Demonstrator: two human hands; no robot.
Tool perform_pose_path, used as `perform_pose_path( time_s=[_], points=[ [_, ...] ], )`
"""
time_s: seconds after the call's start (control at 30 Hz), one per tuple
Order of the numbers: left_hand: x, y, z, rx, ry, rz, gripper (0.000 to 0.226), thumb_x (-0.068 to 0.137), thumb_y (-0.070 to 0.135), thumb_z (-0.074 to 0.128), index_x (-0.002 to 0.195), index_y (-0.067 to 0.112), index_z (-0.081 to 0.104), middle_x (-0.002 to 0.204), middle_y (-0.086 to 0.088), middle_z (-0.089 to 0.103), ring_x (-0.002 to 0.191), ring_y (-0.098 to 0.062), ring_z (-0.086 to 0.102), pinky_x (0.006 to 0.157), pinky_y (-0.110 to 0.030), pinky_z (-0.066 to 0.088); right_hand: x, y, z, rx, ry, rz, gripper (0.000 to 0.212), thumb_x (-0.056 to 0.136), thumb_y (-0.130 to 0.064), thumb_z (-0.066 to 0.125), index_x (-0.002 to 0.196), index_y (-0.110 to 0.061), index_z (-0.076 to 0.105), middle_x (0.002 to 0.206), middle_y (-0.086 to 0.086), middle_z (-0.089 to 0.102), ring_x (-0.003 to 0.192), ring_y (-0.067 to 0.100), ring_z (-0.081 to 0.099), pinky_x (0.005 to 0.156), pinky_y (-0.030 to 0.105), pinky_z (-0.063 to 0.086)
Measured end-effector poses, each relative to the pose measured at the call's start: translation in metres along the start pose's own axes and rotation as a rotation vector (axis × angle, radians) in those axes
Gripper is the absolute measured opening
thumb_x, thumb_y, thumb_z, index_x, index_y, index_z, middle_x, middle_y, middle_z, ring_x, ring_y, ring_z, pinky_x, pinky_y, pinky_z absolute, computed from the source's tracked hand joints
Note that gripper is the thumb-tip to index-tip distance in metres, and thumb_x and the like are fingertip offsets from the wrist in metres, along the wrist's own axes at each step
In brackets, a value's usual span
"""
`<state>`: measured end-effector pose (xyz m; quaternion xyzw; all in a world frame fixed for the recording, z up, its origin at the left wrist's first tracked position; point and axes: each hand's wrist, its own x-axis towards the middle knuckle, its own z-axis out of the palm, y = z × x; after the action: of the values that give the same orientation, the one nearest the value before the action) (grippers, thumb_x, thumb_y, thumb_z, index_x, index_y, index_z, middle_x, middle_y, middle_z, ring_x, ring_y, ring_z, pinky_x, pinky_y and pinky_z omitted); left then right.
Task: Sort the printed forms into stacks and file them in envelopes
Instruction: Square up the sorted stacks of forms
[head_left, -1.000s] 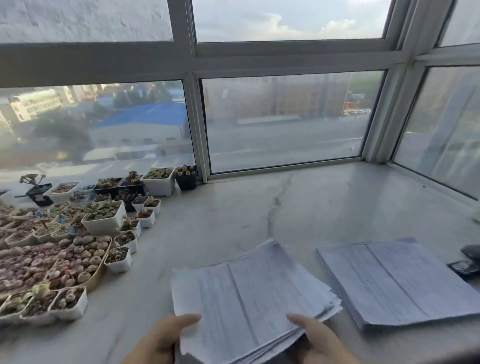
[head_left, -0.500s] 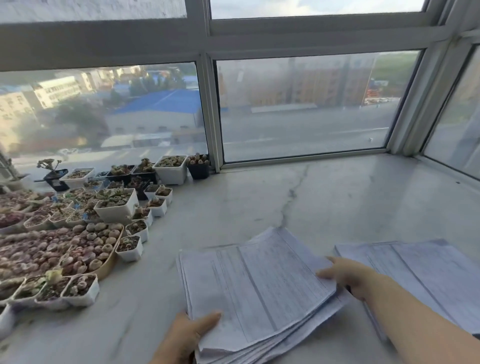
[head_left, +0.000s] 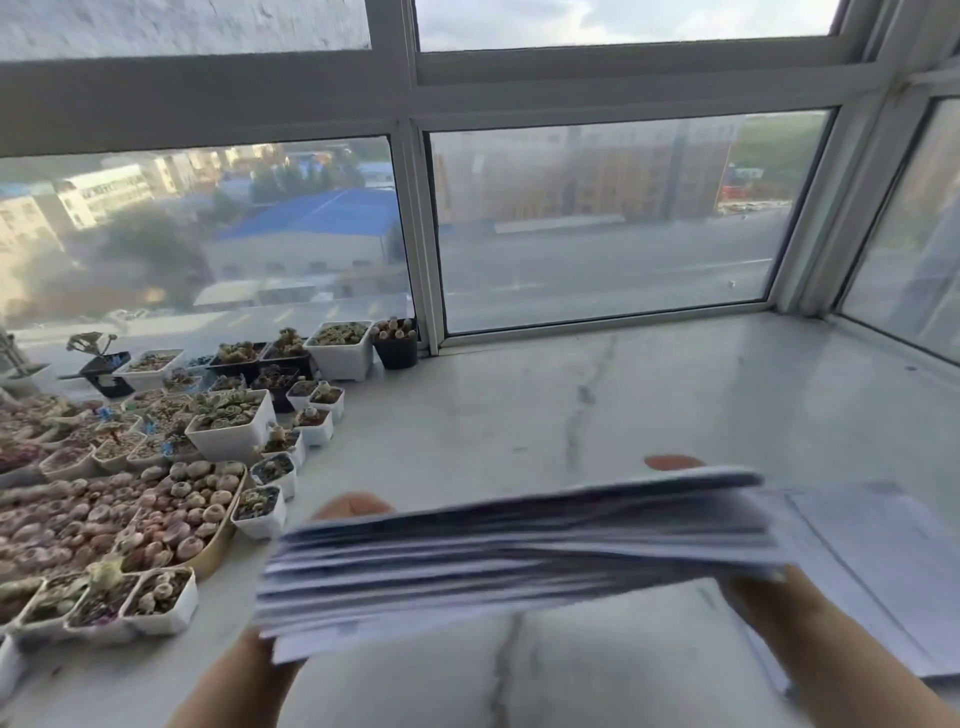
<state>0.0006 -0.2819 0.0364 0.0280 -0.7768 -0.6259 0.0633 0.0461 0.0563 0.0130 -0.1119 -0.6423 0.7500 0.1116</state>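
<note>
So the stack of forms (head_left: 519, 545) is up off the sill, tilted so you're looking at its near edge, all those sheet edges fanned and a bit motion-blurred. Both hands have it by the ends: the left hand (head_left: 270, 649) grips the lower left corner from underneath, and a fingertip (head_left: 353, 505) pokes up behind the far edge, so the fingers are wrapped round the pile. The right hand (head_left: 763, 597) holds the right end the same way, palm under it, with one fingertip (head_left: 672, 461) showing over the top at the back. Most of both hands is hidden by paper, so I can't say more about the grip than that. Just right of it, a second stack (head_left: 883, 561) lies flat on the marble sill (head_left: 519, 415), partly under the right forearm. Over on the left there's a whole crowd of little succulent pots (head_left: 228, 421), mostly white square ones, running back to the window (head_left: 597, 218), which looks out on a street and a blue roof.
</note>
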Motion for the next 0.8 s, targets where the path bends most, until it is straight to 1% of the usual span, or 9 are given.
perform_pose_path(
  time_s=[0.07, 0.1, 0.17, 0.37, 0.53, 0.6, 0.63, 0.7, 0.8],
  points=[
    [-0.015, -0.011, 0.006, -0.221, 0.060, -0.030, 0.040, 0.102, 0.006, 0.033, 0.137, -0.012, 0.036, 0.143, -0.040, 0.027, 0.135, -0.047, 0.029, 0.114, -0.056, 0.017, -0.012, 0.018, 0.010, 0.025, 0.076, 0.085, 0.018, 0.095, -0.003, 0.053, 0.102, 0.013, 0.060, 0.104, 0.029, 0.065, 0.094, 0.034, 0.064, 0.059, 0.009, 0.047],
    [-0.017, -0.015, 0.010, -0.286, 0.117, -0.078, 0.037, 0.101, 0.013, 0.037, 0.126, -0.011, 0.049, 0.137, -0.038, 0.040, 0.127, -0.041, 0.045, 0.110, -0.050, 0.031, -0.018, 0.020, 0.015, 0.039, 0.068, 0.051, 0.034, 0.086, -0.022, 0.069, 0.099, 0.009, 0.065, 0.096, 0.016, 0.072, 0.087, 0.021, 0.068, 0.059, 0.010, 0.049],
    [-0.021, -0.022, 0.013, -0.151, 0.085, -0.232, 0.014, 0.092, 0.013, 0.055, 0.093, 0.006, 0.067, 0.109, -0.029, 0.065, 0.086, -0.027, 0.067, 0.078, -0.039, 0.053, -0.025, 0.015, 0.028, -0.051, 0.067, -0.013, 0.034, 0.074, -0.039, 0.081, 0.096, -0.014, 0.074, 0.096, 0.005, 0.076, 0.086, 0.008, 0.070, 0.068, 0.018, 0.054],
    [-0.003, -0.037, 0.022, -0.304, 0.086, -0.044, 0.008, 0.086, 0.024, 0.067, 0.083, 0.017, 0.064, 0.076, 0.005, 0.068, 0.072, -0.013, 0.059, 0.058, -0.027, 0.048, -0.030, 0.005, 0.044, 0.009, 0.147, -0.039, 0.012, 0.087, -0.016, 0.066, 0.098, -0.011, 0.068, 0.098, 0.010, 0.073, 0.089, 0.026, 0.066, 0.073, 0.037, 0.053],
    [-0.011, -0.039, 0.008, -0.249, 0.043, 0.066, 0.027, 0.079, 0.036, 0.075, 0.097, 0.021, 0.062, 0.095, -0.002, 0.070, 0.086, -0.015, 0.063, 0.074, -0.035, 0.050, -0.043, 0.006, 0.033, -0.046, 0.139, -0.142, 0.021, 0.084, -0.017, 0.069, 0.105, -0.017, 0.067, 0.096, -0.001, 0.074, 0.087, 0.010, 0.068, 0.074, 0.030, 0.051],
    [-0.017, -0.048, 0.009, -0.229, 0.018, 0.049, 0.034, 0.081, 0.032, 0.074, 0.108, 0.020, 0.057, 0.103, -0.003, 0.069, 0.098, -0.016, 0.063, 0.083, -0.038, 0.050, -0.049, 0.016, 0.030, -0.106, 0.127, -0.151, 0.015, 0.084, -0.004, 0.071, 0.085, -0.019, 0.066, 0.076, -0.010, 0.072, 0.071, 0.000, 0.065, 0.069, 0.018, 0.049],
    [-0.019, -0.050, 0.010, -0.244, 0.020, 0.036, 0.033, 0.084, 0.027, 0.069, 0.113, 0.019, 0.055, 0.108, -0.003, 0.067, 0.104, -0.018, 0.061, 0.088, -0.039, 0.048, -0.050, 0.021, 0.030, -0.131, 0.150, -0.160, 0.031, 0.083, -0.001, 0.071, 0.069, -0.026, 0.059, 0.059, -0.016, 0.064, 0.057, -0.005, 0.059, 0.060, 0.011, 0.044],
    [-0.022, -0.053, 0.016, -0.275, 0.049, 0.018, 0.022, 0.093, 0.018, 0.057, 0.115, 0.019, 0.053, 0.112, -0.005, 0.063, 0.112, -0.025, 0.056, 0.093, -0.042, 0.045, -0.053, 0.024, 0.035, -0.127, 0.181, -0.148, 0.038, 0.084, 0.001, 0.069, 0.062, -0.027, 0.057, 0.054, -0.017, 0.060, 0.055, -0.004, 0.056, 0.059, 0.019, 0.044],
    [-0.025, -0.043, 0.021, -0.320, 0.083, 0.053, 0.022, 0.098, 0.016, 0.049, 0.099, 0.036, 0.057, 0.100, 0.001, 0.062, 0.099, -0.023, 0.056, 0.082, -0.041, 0.046, -0.050, 0.013, 0.045, -0.054, 0.199, -0.142, 0.008, 0.086, -0.008, 0.068, 0.089, -0.014, 0.070, 0.085, 0.003, 0.071, 0.085, 0.022, 0.063, 0.076, 0.040, 0.048]
  ],
)
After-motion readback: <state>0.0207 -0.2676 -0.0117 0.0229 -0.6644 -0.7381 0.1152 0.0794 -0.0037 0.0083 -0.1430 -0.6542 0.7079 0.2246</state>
